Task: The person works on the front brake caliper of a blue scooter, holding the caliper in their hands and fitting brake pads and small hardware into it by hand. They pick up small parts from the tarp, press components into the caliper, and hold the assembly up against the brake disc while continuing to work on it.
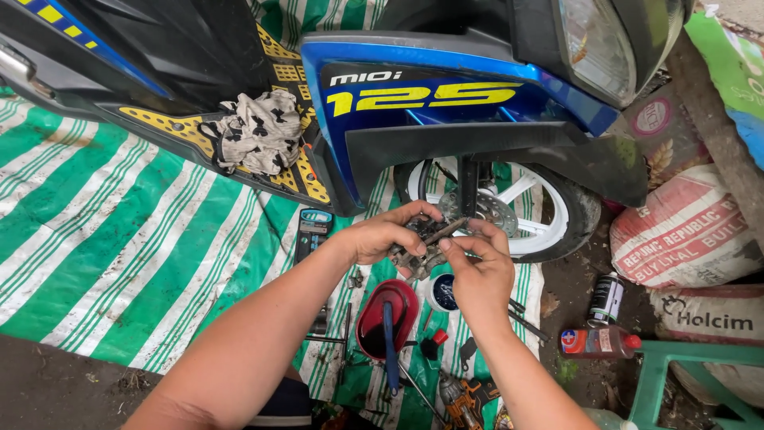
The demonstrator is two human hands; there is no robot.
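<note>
Blue scooter fills the top of my view, front end to the right, parked on a green-and-white striped tarp. A patterned rag lies crumpled on its yellow-and-black footboard. The white-spoked front wheel with its brake disc sits under the black fender, just behind my hands. Cement sacks are stacked to the right.

On the tarp below my hands: a red oval tray with a blue-handled tool laid across it, and a small round open tin just beside the tray. Further right on the dirt, a red-capped plastic bottle lies on its side near a dark can.

The work piece is a grimy metal part, dark grey, caked with dirt, lumpy in outline; possibly a brake caliper, though my fingers hide too much to be sure. It is held up in the air in front of the wheel, above the tin.

Left hand is wrapped around the part from the left, fingers curled over its top. Right hand pinches a thin metal rod between thumb and fingertips, its tip resting against the part.
</note>
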